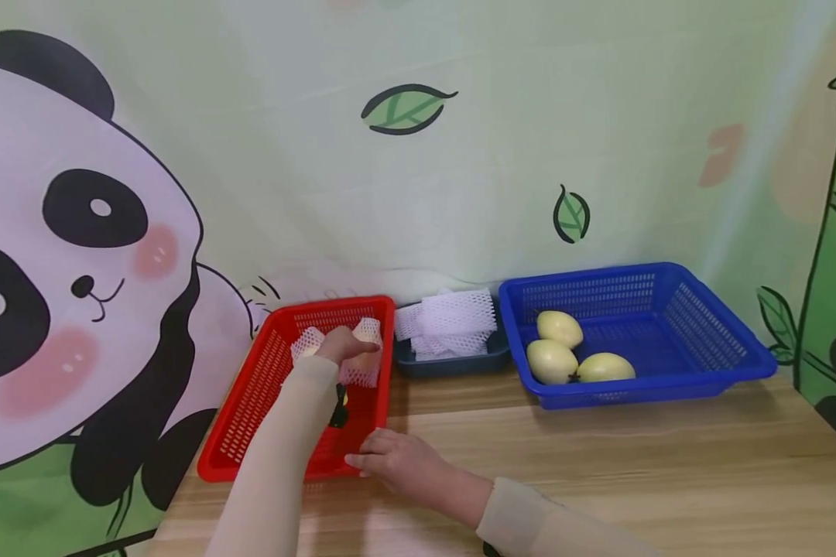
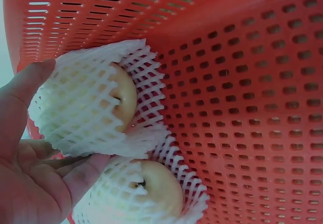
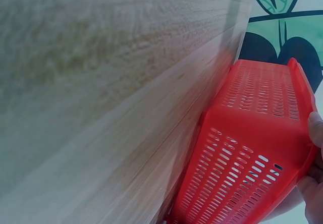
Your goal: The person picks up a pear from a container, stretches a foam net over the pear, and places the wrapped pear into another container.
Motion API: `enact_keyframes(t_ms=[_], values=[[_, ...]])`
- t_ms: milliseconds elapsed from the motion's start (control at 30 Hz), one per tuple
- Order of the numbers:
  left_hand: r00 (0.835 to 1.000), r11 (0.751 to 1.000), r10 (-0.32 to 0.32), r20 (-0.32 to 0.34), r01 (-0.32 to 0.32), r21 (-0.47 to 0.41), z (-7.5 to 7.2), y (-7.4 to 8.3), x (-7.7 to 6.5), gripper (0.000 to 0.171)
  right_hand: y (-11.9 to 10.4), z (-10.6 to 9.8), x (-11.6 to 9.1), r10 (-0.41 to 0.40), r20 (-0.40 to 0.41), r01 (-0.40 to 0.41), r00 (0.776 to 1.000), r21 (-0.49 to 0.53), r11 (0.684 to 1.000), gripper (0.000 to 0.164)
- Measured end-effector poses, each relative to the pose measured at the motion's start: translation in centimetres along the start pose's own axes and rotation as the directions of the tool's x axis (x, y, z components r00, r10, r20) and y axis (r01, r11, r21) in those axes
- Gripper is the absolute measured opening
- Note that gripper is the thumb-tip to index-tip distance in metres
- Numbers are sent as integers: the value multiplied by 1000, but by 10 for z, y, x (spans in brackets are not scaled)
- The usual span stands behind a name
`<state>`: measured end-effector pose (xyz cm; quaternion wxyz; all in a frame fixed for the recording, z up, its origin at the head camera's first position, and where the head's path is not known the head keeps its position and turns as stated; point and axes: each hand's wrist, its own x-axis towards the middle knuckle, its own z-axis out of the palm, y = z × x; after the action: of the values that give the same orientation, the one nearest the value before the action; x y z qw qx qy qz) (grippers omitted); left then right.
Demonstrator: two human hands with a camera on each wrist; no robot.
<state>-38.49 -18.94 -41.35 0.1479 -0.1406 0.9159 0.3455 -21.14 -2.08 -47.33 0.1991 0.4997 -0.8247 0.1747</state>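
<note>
My left hand (image 1: 347, 346) reaches into the red basket (image 1: 388, 387). In the left wrist view its thumb and fingers grip a pale yellow fruit (image 2: 126, 99) wrapped in a white foam net (image 2: 81, 103). A second net-wrapped fruit (image 2: 164, 186) lies against it, below in that view. The fruits' undersides are hidden. At the basket's near right corner, my right hand (image 1: 407, 468) holds the rim; the right wrist view shows its thumb (image 3: 316, 129) on the rim, with the hand partly cut off by the frame.
A dark blue tray (image 1: 453, 365) with a pile of white foam nets (image 1: 456, 321) stands right of the red basket. Further right, a blue basket (image 1: 710, 333) holds three pale yellow fruits (image 1: 553, 361). A printed panda backdrop (image 1: 460, 193) hangs behind the wooden table (image 1: 599, 456).
</note>
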Motion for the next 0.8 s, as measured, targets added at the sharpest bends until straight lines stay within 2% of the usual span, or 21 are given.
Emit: enact_keyframes(t_ms=[133,300,367,433,533,600,733,800], values=[[1000,1000,1,24,-1,-2,-2,-3,2,60,0,0,1,-18,-14,18,1000,-25,1000,33],[995,991,-6,103,20,-132,-9,-10,3,71,-1,-1,1,-32,-16,32,999,-31,999,33],[993,990,24,112,-8,-139,-14,-8,0,66,-1,-1,0,-37,-12,37,999,-38,999,33],[989,993,110,98,-105,-57,-22,-3,-3,59,-1,-1,0,-48,-16,47,999,-50,998,31],[961,958,268,70,-274,87,-40,13,-11,49,-1,-1,0,-74,-37,71,997,-74,995,28],[925,914,377,54,-381,141,-55,26,-19,49,-1,0,1,-87,-48,82,995,-92,992,26],[868,865,496,15,-495,79,-81,47,-46,45,-2,-2,2,-101,-38,96,994,-122,988,26],[849,848,529,-7,-528,45,-90,55,-63,43,-2,-4,2,-94,-9,92,996,-118,989,27]])
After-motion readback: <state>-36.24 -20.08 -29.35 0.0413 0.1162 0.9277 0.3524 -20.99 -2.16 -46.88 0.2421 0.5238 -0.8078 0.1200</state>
